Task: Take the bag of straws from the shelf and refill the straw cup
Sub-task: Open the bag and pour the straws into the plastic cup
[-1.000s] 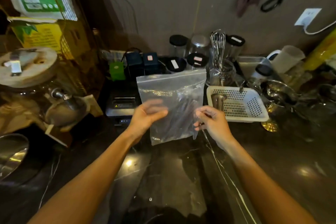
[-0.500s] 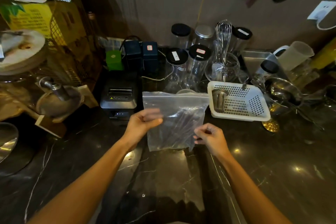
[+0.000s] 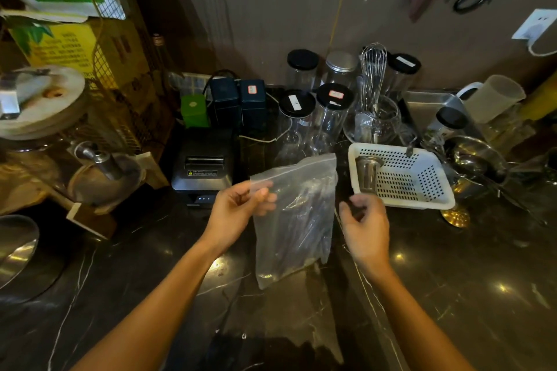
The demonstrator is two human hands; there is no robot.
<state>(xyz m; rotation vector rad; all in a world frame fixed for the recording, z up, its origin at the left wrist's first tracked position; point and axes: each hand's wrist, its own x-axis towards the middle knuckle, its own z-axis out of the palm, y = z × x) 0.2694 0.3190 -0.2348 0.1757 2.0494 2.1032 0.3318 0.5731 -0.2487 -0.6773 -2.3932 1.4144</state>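
A clear zip bag of dark straws [image 3: 297, 220] hangs upright over the dark marble counter [image 3: 452, 295], its zip edge tilted up to the right. My left hand [image 3: 238, 211] pinches the bag's upper left corner. My right hand [image 3: 366, 226] is just right of the bag, fingers curled and apart from the plastic, holding nothing. A small metal cup [image 3: 367, 173] stands in the left end of the white perforated basket [image 3: 434, 193]. I cannot tell which vessel is the straw cup.
Behind the bag stand black-lidded clear jars [image 3: 297, 117], a whisk [image 3: 373, 75] in a glass jug, and a receipt printer [image 3: 205, 166]. A drink dispenser [image 3: 45, 117] fills the left; metal bowls [image 3: 476, 159] and a measuring jug [image 3: 494, 96] sit right.
My right hand has let go of the bag's lower right side and moved slightly right. The bag now hangs from my left hand, turned more upright.
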